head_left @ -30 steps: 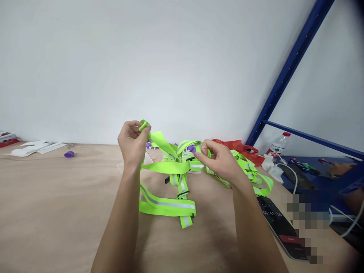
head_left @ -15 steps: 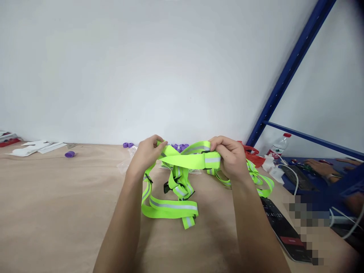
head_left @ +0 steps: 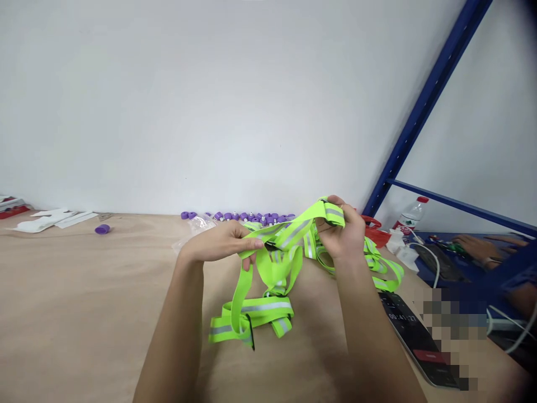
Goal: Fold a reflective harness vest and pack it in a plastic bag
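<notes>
A neon-yellow reflective strap [head_left: 293,232] with a silver stripe stretches between my two hands above the table. My left hand [head_left: 224,242] pinches its lower left part between thumb and fingers. At the upper right, my right hand [head_left: 346,229] grips a folded end with a dark buckle; some fingers are hidden behind the band. More of the same webbing [head_left: 264,308] hangs below and lies in loops on the table, with a black slider [head_left: 251,331] at its lower left. Other neon straps [head_left: 384,266] lie right of my right wrist.
Purple caps [head_left: 251,217] line the wall, with a clear plastic bag [head_left: 199,225] beside them. A lone purple cap [head_left: 102,229] and white paper pieces [head_left: 50,218] lie left. At right are a phone [head_left: 415,336], a red bag [head_left: 375,232], a bottle [head_left: 411,215] and another person's hand [head_left: 472,246].
My left hand has moved down and right along the strap. My right hand has risen slightly, tilting the band up to the right. The hanging loops have shifted, uncovering more purple caps.
</notes>
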Available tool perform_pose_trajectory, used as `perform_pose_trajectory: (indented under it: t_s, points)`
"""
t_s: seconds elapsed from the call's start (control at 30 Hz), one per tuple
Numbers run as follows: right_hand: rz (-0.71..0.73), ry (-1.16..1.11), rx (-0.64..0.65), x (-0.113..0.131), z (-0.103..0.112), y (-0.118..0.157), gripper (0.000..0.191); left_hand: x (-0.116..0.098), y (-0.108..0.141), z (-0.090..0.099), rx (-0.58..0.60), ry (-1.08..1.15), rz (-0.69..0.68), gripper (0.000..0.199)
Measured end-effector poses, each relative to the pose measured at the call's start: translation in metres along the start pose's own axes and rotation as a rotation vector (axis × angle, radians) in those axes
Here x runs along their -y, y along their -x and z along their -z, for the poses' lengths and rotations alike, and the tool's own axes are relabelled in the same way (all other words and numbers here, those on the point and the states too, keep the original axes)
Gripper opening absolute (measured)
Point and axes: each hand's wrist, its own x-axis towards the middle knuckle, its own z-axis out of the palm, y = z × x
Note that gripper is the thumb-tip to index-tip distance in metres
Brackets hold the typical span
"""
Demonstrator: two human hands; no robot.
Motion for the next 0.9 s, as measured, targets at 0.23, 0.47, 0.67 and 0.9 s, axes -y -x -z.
perform_pose_trajectory:
  t_s: [0.23, 0.47, 0.67, 0.9]
  points:
    - [0.115, -0.252, 0.055, 0.012, -0.017, 0.01, 0.018, -0.014, 0.001, 0.004, -0.036, 0.44, -0.248, 0.056]
    - [0.09, -0.078, 0.202, 0.011, -0.032, 0.017, 0.034, -0.017, -0.008, -0.002, -0.416, 0.829, -0.202, 0.063]
    - [0.093, 0.311, 0.198, 0.011, -0.037, 0.022, 0.03, -0.017, -0.016, -0.001, -0.584, 1.01, -0.151, 0.061]
    - [0.224, 0.57, 0.109, 0.006, -0.034, 0.018, 0.013, -0.019, -0.015, 0.0, -0.654, 1.015, -0.194, 0.052]
